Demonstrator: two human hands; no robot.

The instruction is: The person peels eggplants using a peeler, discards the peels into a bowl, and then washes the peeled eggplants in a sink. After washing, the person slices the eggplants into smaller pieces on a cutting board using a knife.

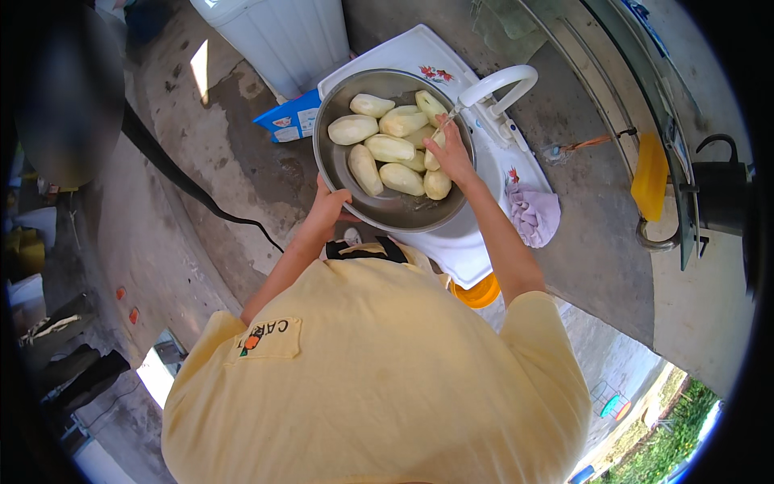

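A wide stainless steel basin (326, 172) rests over the white sink (419, 50), under the curved white tap (509, 79). Inside lie several peeled, pale yellow oblong vegetables (389, 148) that look like large potatoes. My left hand (329, 206) grips the basin's near left rim, thumb on top and the other fingers mostly hidden below. At the right side of the basin, my right hand (453, 153) is closed round one peeled vegetable (436, 148), just below the tap's spout. Its fingertips are partly hidden among the vegetables.
A tall white bin-like container (282, 36) stands behind on the left, with a blue box (292, 116) beside it. A crumpled lilac cloth (534, 216) hangs on the sink's right corner. Below the sink sits an orange bucket (477, 294). Glass and metal rails (601, 81) curve along the right.
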